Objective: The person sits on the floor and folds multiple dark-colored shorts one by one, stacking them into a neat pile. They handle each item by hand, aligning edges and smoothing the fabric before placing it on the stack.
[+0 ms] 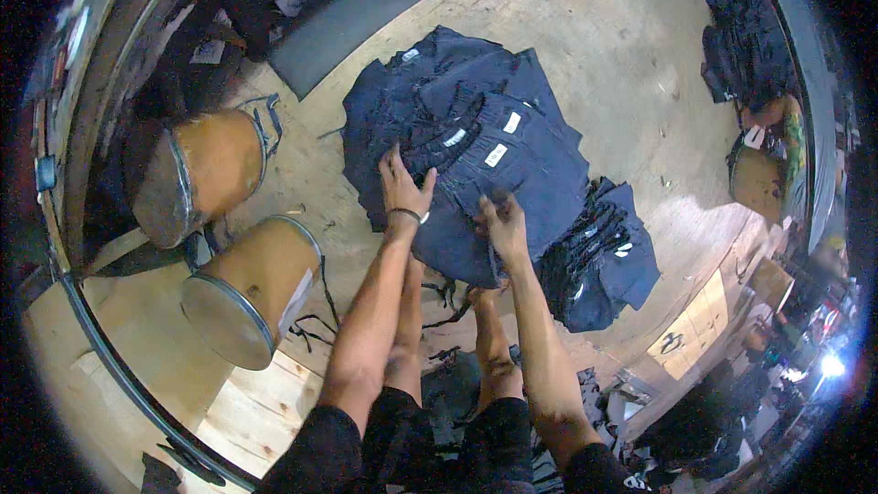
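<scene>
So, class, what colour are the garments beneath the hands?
The garments are dark blue; see the head view.

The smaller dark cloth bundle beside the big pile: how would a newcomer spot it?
On the tan floor, find the big pile of dark blue garments beneath the left hand and right hand. At its lower right, beside the right forearm, lies the smaller bundle of dark, gathered cloth. Unlike the big pile, no hand touches it.

Matt, crinkled cloth garments (540, 178) lie beneath the hands (403, 190); to their left, a smooth drum (265, 279) rimmed in shiny metal and knotted wood boards (261, 407).
</scene>
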A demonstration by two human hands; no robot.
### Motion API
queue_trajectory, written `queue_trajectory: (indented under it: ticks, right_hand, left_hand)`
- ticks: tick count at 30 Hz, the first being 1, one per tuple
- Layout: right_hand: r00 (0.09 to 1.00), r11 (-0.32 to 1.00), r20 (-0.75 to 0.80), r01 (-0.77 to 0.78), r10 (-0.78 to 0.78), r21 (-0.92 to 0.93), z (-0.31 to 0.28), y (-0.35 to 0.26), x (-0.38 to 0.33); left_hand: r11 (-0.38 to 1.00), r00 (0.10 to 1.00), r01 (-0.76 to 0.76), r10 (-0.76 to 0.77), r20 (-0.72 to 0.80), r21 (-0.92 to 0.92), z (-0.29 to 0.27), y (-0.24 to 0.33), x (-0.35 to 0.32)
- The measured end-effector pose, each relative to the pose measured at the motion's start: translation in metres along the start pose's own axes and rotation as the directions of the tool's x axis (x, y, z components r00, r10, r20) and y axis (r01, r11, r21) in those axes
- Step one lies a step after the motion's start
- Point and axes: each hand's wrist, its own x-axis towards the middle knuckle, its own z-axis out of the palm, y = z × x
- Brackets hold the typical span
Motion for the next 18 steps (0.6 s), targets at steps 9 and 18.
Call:
queue_trajectory:
  ticks: [9, 18]
  right_hand:
    - [0.995, 0.992, 0.085, -0.05, 0.06, -0.114, 0.066, -0.041, 0.051]
    - [0.947, 0.866, -0.32, -0.182, 0.027, -0.467, -0.044, 0.001, -0.04]
  left_hand:
    - [0.995, 0.883, 0.095, -0.088, 0.461, 0.01, -0.03, -0.006, -0.09]
    - [0.982, 0.998, 0.053, -0.047, 0.035, -0.184, -0.025, -0.007, -0.001]
